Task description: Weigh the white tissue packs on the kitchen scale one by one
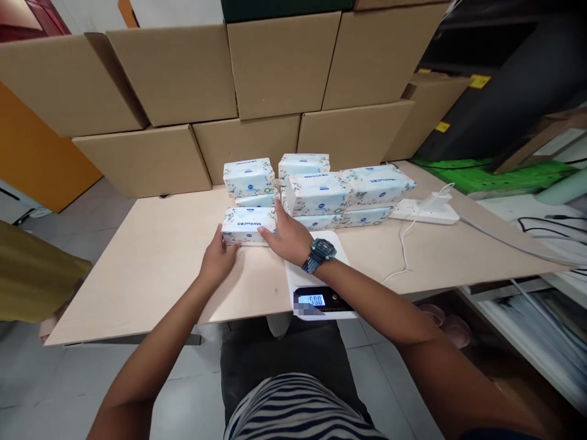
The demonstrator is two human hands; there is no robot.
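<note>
The left hand (219,255) and right hand (294,237) grip one tissue pack (244,225); stacked packs (321,194) stand behind; the right forearm (371,296) partly hides a scale (299,278).

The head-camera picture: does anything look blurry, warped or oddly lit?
Head view: soft, fairly even light across the pale wooden tabletop; softness and apparent wide-angle stretching on the mustard-yellow cloth, left edge; glowing blue digital display partly pixelated at its left; upper-right corner nearly black.
</note>
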